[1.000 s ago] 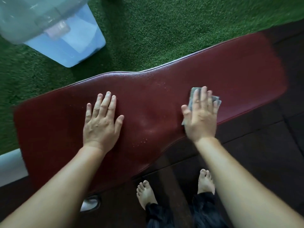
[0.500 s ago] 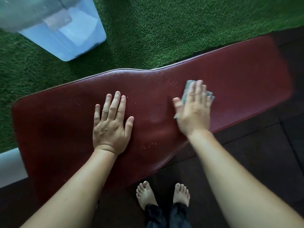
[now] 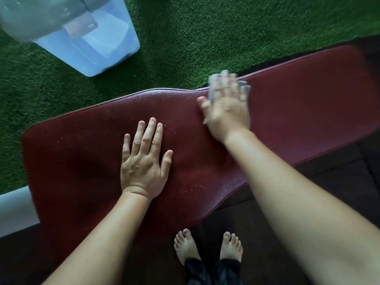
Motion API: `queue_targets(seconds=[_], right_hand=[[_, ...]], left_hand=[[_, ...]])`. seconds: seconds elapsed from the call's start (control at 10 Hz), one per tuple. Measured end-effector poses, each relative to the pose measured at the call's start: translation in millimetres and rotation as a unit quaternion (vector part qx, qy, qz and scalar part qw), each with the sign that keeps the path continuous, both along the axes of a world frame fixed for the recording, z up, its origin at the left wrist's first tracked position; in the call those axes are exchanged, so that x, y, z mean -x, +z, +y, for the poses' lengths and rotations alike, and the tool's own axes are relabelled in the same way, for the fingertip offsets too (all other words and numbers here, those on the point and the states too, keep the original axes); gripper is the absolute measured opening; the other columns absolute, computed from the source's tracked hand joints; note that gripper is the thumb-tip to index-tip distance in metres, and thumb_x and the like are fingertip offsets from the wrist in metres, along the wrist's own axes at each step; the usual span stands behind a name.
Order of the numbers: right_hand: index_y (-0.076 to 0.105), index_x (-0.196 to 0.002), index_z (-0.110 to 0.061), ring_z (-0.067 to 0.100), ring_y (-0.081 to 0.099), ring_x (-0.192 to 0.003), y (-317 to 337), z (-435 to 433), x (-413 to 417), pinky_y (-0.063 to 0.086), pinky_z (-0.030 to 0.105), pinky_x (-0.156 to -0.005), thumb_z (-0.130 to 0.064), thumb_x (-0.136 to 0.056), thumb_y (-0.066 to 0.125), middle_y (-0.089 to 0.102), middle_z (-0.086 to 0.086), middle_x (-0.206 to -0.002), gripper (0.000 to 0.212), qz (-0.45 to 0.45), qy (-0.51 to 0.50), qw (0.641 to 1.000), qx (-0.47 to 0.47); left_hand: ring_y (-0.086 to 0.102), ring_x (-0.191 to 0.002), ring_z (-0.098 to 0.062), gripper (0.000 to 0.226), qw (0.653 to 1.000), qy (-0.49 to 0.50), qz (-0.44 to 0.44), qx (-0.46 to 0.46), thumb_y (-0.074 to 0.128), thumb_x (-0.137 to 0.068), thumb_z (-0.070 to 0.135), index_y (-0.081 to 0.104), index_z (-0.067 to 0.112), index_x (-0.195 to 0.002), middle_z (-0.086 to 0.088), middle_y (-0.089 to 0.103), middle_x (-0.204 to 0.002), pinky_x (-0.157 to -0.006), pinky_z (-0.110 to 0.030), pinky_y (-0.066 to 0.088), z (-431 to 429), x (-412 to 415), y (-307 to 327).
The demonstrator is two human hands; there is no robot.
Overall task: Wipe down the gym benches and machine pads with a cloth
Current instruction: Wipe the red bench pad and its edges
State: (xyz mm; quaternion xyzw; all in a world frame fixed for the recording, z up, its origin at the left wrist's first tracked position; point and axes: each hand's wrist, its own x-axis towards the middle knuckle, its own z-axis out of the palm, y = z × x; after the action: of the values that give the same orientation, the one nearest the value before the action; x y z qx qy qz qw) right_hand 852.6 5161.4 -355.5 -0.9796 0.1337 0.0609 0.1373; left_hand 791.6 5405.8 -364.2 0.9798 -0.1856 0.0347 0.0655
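Right hand [image 3: 225, 112], blurred, fingers straight, presses grey cloth [image 3: 244, 87] on red surface [image 3: 298, 112] upper centre; left hand [image 3: 144, 161] flat, fingers apart.

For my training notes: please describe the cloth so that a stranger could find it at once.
Find the long dark red bench pad. At its far edge, beside the green turf, the right hand presses flat. The cloth is the small grey-blue piece under it; the left hand shows none.

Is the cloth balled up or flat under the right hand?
Flat: cloth edges peek from under the right hand, fingers straight; blur hides folds.
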Motion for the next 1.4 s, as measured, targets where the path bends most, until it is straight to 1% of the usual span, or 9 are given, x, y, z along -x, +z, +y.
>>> queue_targets(seconds=[0.1,0.3,0.4,0.6,0.8,1.0,1.2,1.3,1.4], right_hand=[[0.017,-0.164,-0.021,0.024,0.004,-0.159,4,26,3,-0.003,0.045,-0.128,-0.065,-0.097,0.017,0.01,0.005,-0.172,0.08,0.007,0.133,0.991,-0.019],[0.014,-0.164,-0.011,0.03,0.004,-0.159,-9,-60,13,0.003,0.051,-0.128,-0.063,-0.097,0.016,0.007,0.013,-0.172,0.085,0.009,-0.055,0.998,0.009],[0.016,-0.163,-0.009,0.034,0.005,-0.158,-2,-16,3,0.003,0.051,-0.127,-0.064,-0.098,0.019,0.007,0.016,-0.171,0.086,0.009,-0.071,0.997,0.008],[0.017,-0.164,-0.022,0.023,0.005,-0.159,1,17,4,-0.003,0.042,-0.127,-0.061,-0.099,0.021,0.011,0.004,-0.172,0.076,0.004,0.141,0.99,-0.005],[0.007,-0.165,-0.013,0.027,-0.002,-0.159,-4,-31,52,0.0,0.048,-0.128,-0.062,-0.099,0.016,-0.001,0.009,-0.173,0.083,0.024,-0.075,0.997,-0.011],[0.011,-0.165,-0.016,0.023,-0.001,-0.159,0,60,112,-0.003,0.044,-0.128,-0.063,-0.099,0.02,0.002,0.005,-0.173,0.081,0.011,0.062,0.998,-0.026],[0.01,-0.165,-0.013,0.026,-0.001,-0.159,-7,3,135,-0.001,0.048,-0.128,-0.063,-0.099,0.014,0.001,0.007,-0.173,0.083,0.02,-0.081,0.996,-0.018],[0.016,-0.163,-0.008,0.032,0.004,-0.159,0,59,147,-0.003,0.049,-0.127,-0.062,-0.1,0.013,0.007,0.014,-0.172,0.083,-0.001,-0.119,0.993,-0.017],[0.013,-0.164,-0.013,0.027,-0.002,-0.159,3,130,174,-0.007,0.044,-0.128,-0.061,-0.102,0.021,0.003,0.009,-0.172,0.079,-0.005,-0.001,0.999,-0.032]], left_hand=[[0.018,-0.159,-0.023,0.066,1.0,-0.002,0.001,0.002,0.039,-0.103,0.047,0.033,0.018,-0.162,0.0,0.024,-0.172,-0.127,-0.055,0.015,0,0,1],[0.016,-0.16,-0.022,0.066,1.0,0.0,0.0,0.003,0.039,-0.103,0.048,0.032,0.019,-0.162,0.001,0.023,-0.172,-0.128,-0.054,0.014,0,-1,-2],[0.017,-0.16,-0.022,0.066,1.0,0.001,-0.003,0.004,0.039,-0.103,0.048,0.033,0.018,-0.162,0.001,0.023,-0.172,-0.128,-0.054,0.014,2,-1,-2],[0.016,-0.16,-0.021,0.066,1.0,0.001,0.002,0.002,0.039,-0.104,0.049,0.031,0.019,-0.163,0.001,0.022,-0.172,-0.128,-0.054,0.014,1,-2,-1],[0.015,-0.16,-0.021,0.067,1.0,0.004,0.014,0.008,0.036,-0.103,0.05,0.031,0.02,-0.163,0.003,0.021,-0.172,-0.129,-0.052,0.011,1,-2,-1],[0.01,-0.161,-0.02,0.071,0.998,-0.007,0.059,0.013,0.031,-0.102,0.054,0.027,0.02,-0.164,0.003,0.017,-0.173,-0.129,-0.051,0.006,4,-6,3],[0.001,-0.161,-0.017,0.074,0.995,-0.022,0.097,0.012,0.03,-0.101,0.056,0.022,0.019,-0.165,0.005,0.01,-0.174,-0.13,-0.044,-0.002,42,-2,17],[0.009,-0.161,-0.021,0.074,0.997,-0.003,0.072,0.004,0.034,-0.101,0.055,0.029,0.016,-0.163,0.002,0.017,-0.173,-0.129,-0.05,0.005,83,7,21],[0.011,-0.161,-0.022,0.072,0.998,-0.001,0.061,-0.019,0.035,-0.101,0.054,0.031,0.018,-0.163,0.001,0.017,-0.173,-0.128,-0.057,0.008,115,14,24]])
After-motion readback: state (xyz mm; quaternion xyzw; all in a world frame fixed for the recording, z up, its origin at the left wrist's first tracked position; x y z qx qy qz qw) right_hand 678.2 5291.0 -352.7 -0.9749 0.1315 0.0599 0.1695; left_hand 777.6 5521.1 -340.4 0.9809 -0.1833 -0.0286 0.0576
